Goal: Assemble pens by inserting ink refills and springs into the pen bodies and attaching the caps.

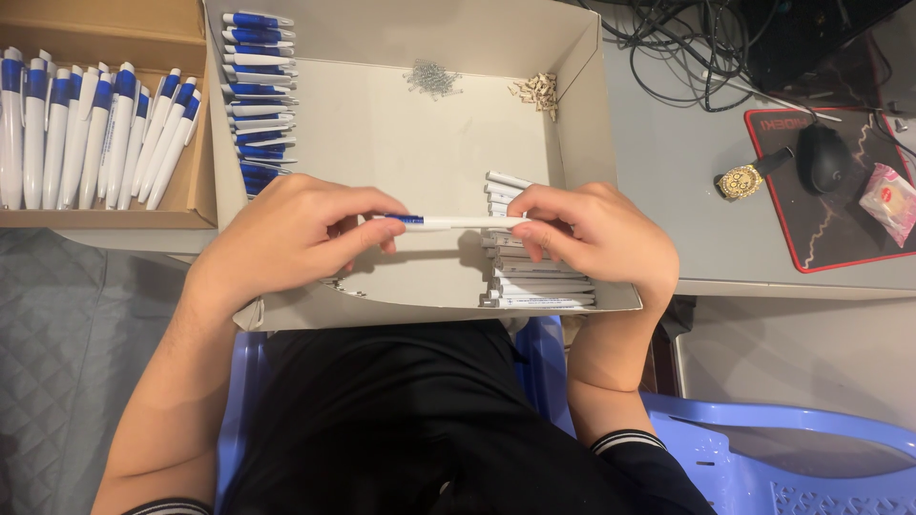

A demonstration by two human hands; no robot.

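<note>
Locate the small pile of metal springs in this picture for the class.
In the head view, the pile of metal springs lies at the far end of the open cardboard box, left of the small tan parts, beyond both hands.

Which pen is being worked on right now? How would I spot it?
Find the big white cardboard box on the person's lap. Above its middle, the left hand and right hand hold one white pen level; unlike the stacked ones, it is lifted.
</note>
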